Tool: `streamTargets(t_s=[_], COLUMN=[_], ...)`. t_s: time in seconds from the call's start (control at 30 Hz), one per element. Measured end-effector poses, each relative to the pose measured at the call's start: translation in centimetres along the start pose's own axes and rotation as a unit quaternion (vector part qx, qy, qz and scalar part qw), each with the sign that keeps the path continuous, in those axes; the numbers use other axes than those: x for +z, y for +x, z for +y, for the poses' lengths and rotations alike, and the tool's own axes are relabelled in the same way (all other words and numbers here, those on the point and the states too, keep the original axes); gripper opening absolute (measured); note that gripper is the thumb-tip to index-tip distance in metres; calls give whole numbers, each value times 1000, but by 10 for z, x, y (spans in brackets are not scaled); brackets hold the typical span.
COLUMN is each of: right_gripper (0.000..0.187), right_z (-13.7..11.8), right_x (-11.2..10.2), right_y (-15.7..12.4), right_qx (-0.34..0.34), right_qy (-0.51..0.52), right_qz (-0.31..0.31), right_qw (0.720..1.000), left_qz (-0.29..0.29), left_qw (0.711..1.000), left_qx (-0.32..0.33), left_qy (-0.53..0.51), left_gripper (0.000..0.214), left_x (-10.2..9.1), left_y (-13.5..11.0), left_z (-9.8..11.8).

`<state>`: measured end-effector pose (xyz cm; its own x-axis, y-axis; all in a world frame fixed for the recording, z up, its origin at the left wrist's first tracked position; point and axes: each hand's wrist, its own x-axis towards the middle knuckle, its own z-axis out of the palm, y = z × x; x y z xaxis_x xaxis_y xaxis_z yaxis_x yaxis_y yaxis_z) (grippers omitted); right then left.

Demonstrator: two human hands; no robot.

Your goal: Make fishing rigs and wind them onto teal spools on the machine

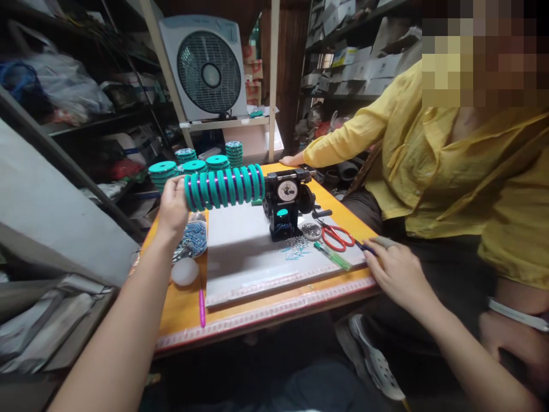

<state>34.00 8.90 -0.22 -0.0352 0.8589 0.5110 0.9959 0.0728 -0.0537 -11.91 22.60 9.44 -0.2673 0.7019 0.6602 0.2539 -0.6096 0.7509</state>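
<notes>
A row of several teal spools wound with purple thread [223, 186] sits on the horizontal shaft of a small black winding machine [286, 207] with a round dial. My left hand [172, 207] is closed around the left end of that row. My right hand [397, 270] lies flat at the right edge of the orange table [184, 309], fingers stretched out, fingertips beside a thin dark tool [364, 247]. The machine stands on a grey board [244, 252].
Another person in a yellow shirt sits at the right, one hand [295, 161] on the table's far edge. Red-handled scissors [338, 236], a green pen [332, 256], a round tin [311, 231], a pink pen [201, 306], a white ball [185, 271] and stacked teal spools [189, 167] lie around. A fan [209, 67] stands behind.
</notes>
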Motion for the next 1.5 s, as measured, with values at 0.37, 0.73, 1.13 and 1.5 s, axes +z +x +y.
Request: streamTargets(t_s=[0.37, 0.73, 1.13, 1.5], right_gripper=[46, 68, 60, 55], right_z=[-220, -239, -241, -240], right_x=[-94, -72, -71, -63], right_y=[194, 225, 224, 227], right_qx=[-310, -271, -284, -285], right_qy=[151, 78, 74, 74], right_qz=[21, -89, -74, -60], right_qw=[938, 955, 953, 954], left_qz=[45, -17, -4, 12], left_qw=[997, 997, 997, 999], left_qx=[-17, 69, 62, -39], left_qy=[60, 36, 39, 6], left_gripper=[32, 45, 44, 29], left_x=[4, 2, 3, 8], left_y=[3, -10, -10, -13], left_z=[-1, 9, 11, 9])
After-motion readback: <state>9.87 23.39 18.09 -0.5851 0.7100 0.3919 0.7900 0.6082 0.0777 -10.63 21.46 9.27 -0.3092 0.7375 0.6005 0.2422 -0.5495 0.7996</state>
